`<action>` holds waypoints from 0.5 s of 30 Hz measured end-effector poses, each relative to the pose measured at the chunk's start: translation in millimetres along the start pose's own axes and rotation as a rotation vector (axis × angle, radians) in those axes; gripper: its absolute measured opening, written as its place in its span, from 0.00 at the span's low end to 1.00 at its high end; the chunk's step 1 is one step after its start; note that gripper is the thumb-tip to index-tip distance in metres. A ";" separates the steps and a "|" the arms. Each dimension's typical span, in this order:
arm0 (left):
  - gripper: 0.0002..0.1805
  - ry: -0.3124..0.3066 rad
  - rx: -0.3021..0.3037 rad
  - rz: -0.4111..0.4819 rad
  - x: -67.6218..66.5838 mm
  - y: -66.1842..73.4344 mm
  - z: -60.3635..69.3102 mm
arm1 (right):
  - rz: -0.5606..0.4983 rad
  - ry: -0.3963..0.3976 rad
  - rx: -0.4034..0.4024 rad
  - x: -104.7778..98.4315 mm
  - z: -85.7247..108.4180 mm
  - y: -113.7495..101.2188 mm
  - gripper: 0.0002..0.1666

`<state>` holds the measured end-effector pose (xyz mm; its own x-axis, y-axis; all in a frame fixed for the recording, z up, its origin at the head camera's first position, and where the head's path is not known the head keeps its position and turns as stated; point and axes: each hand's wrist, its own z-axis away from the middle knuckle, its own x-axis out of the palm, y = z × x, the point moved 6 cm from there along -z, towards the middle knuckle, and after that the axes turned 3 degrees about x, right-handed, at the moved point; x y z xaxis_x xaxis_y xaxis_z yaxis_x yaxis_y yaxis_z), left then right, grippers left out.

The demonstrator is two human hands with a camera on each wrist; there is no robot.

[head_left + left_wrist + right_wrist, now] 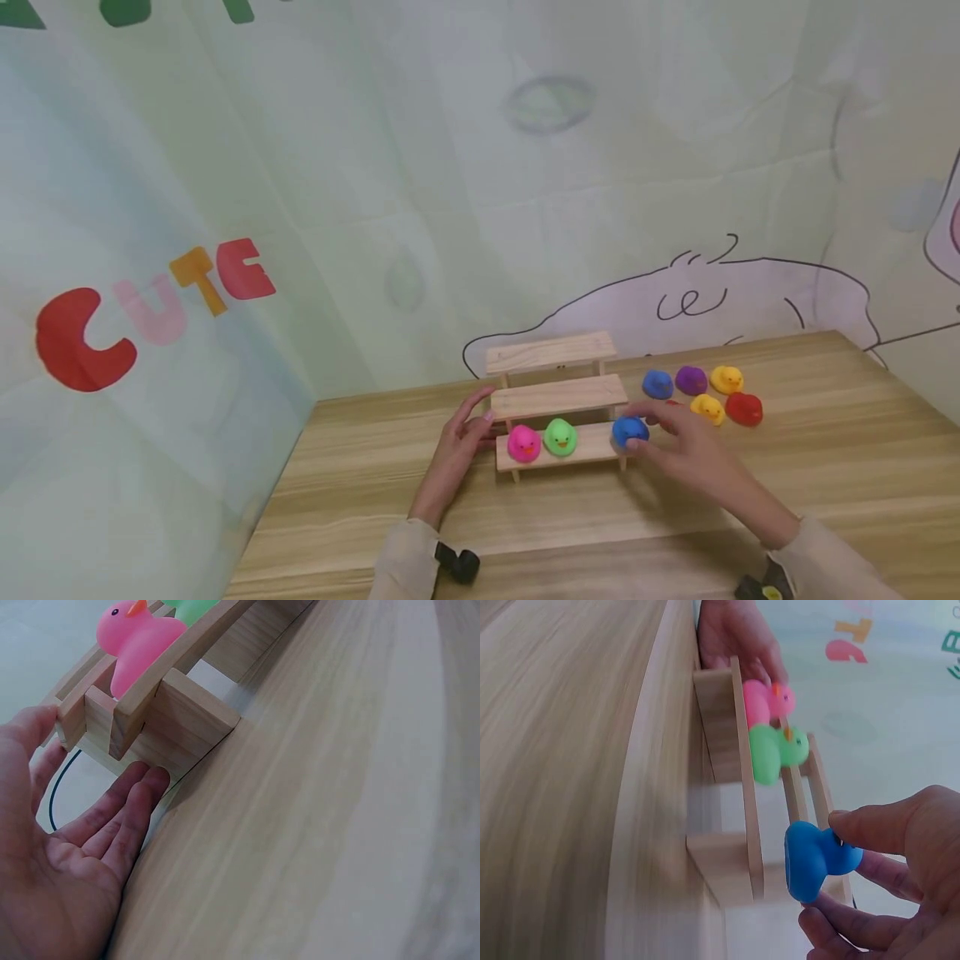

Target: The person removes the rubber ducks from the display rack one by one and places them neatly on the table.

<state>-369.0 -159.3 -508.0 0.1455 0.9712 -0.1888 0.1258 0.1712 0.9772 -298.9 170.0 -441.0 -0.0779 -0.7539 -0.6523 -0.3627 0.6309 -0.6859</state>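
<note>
A three-tier wooden stand (pixel 558 398) holds a pink rubber duck (pixel 524 443) and a green rubber duck (pixel 560 437) side by side on its lowest step, toward the left. My left hand (pixel 453 446) grips the left end of the middle step between thumb and forefinger; its other fingers hang loosely below, near the stand's leg. With thumb and fingers, my right hand (pixel 693 450) pinches a blue rubber duck (pixel 817 859) over the right end of the lowest step. A small gap shows between duck and board in the right wrist view.
Right of the stand, on the wooden table (pixel 360 475), sit more ducks: blue (pixel 657 384), purple (pixel 691 380), yellow (pixel 727 379), another yellow (pixel 707 409) and red (pixel 745 408). Part of another red one hides behind my right hand. A printed curtain (pixel 390 167) hangs behind.
</note>
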 end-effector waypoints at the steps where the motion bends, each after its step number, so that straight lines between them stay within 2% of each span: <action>1: 0.28 -0.001 -0.002 0.000 0.1 -0.2 0.0 | 0.008 0.003 0.011 -3.4 1.9 3.0 0.17; 9: 0.27 -0.005 -0.002 0.011 0.4 0.6 -1.3 | 0.107 0.031 0.052 -19.9 11.1 24.4 0.18; 15: 0.28 -0.005 -0.004 0.022 1.0 -0.3 0.5 | 0.133 -0.040 0.169 -21.5 18.3 43.2 0.17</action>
<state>-368.3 -158.5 -508.6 0.1532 0.9738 -0.1679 0.1185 0.1505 0.9815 -295.9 216.9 -462.5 -0.0767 -0.6567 -0.7503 -0.1907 0.7483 -0.6354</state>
